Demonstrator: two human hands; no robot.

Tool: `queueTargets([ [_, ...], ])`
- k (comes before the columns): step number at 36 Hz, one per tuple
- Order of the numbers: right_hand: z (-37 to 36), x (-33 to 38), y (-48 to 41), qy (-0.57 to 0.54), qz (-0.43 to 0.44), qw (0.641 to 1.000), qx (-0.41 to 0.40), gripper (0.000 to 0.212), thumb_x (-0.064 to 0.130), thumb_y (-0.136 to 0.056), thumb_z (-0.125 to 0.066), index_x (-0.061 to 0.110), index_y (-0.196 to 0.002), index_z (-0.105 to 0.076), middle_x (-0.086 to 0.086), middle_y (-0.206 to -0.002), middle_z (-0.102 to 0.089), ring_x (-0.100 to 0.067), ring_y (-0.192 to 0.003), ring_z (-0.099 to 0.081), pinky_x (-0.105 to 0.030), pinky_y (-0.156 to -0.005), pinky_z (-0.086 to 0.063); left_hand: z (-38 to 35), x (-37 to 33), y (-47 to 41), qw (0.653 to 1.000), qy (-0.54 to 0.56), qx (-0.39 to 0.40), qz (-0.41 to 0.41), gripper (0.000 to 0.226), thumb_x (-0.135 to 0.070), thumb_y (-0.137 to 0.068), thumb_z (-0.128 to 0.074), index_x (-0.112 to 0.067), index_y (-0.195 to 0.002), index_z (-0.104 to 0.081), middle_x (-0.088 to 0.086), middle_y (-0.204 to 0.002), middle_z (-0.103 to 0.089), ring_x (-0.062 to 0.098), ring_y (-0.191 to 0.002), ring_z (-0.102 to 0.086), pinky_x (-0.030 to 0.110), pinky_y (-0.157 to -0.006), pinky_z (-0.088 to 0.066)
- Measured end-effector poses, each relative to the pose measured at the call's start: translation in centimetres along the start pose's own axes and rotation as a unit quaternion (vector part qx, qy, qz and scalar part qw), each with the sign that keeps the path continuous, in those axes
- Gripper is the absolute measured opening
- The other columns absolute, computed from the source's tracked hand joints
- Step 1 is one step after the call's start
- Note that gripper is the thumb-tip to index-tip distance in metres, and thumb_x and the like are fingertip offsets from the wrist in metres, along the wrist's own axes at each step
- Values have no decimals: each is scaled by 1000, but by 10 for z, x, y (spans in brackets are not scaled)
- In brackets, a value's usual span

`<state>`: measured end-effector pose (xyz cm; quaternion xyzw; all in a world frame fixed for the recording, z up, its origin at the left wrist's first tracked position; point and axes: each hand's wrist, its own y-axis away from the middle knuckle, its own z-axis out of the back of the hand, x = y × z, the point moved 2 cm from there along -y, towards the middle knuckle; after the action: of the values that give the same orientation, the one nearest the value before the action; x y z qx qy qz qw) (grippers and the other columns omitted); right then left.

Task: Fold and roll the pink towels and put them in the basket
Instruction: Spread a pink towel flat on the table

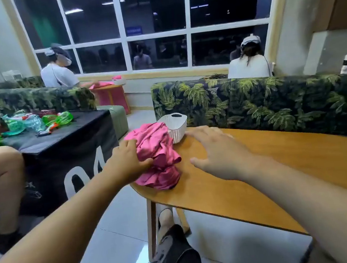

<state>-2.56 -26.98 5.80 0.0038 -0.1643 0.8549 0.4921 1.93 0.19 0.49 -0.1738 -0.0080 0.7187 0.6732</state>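
A crumpled heap of pink towels (157, 155) lies at the left end of the wooden table (273, 175). Just behind it stands a small white basket (174, 123), upright, and I cannot see anything in it from here. My left hand (125, 159) rests against the left side of the heap, thumb touching the cloth, fingers mostly straight. My right hand (217, 150) hovers over the bare tabletop to the right of the heap, fingers spread, holding nothing.
A leaf-print sofa back (274, 100) borders the table's far side. To the left stands a black-draped table (63, 141) with green plastic toys, where another person sits. My knee (174, 259) is under the table's near edge. Two more people sit by the window.
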Motion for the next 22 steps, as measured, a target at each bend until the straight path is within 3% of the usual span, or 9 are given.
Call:
queueTargets([
  [2,-6,-2,-10,-9,-5,1000,7,69,50,-99,-57,37,-160,-28,12,-164,-31,-15,-151,-26,-43,-118,-30,-8,6,-13,1000,8,13,22,99,-75,-83,-63,-25,-160,-25,14,-161,-32,39,-144,-38,56,-120,-30],
  [5,-21,-12,-21,-16,-13,999,24,68,50,-99,-58,36,-159,-30,13,-163,-32,-16,-149,-28,-42,-117,-31,-23,10,-28,997,29,36,56,106,-78,-79,-67,-38,-162,-14,14,-168,-19,44,-146,-35,58,-115,-39],
  [7,-29,-19,-27,-21,-15,999,33,68,50,-99,-58,36,-159,-29,13,-163,-32,-16,-149,-29,-42,-116,-32,-30,14,-39,997,29,34,68,107,-78,-77,-68,-41,-161,-13,16,-164,-24,45,-140,-42,58,-110,-45],
  [11,-42,-37,-36,-29,-23,998,59,68,51,-100,-56,36,-160,-28,14,-162,-31,-15,-149,-28,-43,-118,-32,-40,23,-57,996,38,33,70,91,-71,-77,-71,-41,-152,-30,14,-139,-49,40,-120,-57,53,-98,-53],
  [15,-51,-53,-46,-55,-35,996,62,69,50,-99,-58,35,-160,-29,13,-163,-31,-16,-149,-29,-40,-120,-32,-38,16,-63,998,47,-6,52,61,-45,-81,-71,-32,-138,-53,11,-122,-50,38,-110,-57,48,-95,-52],
  [18,-55,-60,-50,-76,-40,995,56,71,47,-98,-60,35,-160,-29,11,-164,-31,-18,-150,-30,-38,-119,-33,-30,-1,-61,994,94,-53,3,39,-25,-84,-69,-25,-123,-64,4,-113,-50,31,-103,-56,40,-86,-50],
  [22,-57,-66,-53,-99,-28,994,38,84,51,-93,-67,40,-162,-20,11,-164,-30,-17,-149,-33,-40,-116,-39,-19,-40,-51,974,170,-110,-106,37,-11,-79,-74,-23,-113,-70,-3,-109,-52,20,-99,-55,34,-86,-47],
])
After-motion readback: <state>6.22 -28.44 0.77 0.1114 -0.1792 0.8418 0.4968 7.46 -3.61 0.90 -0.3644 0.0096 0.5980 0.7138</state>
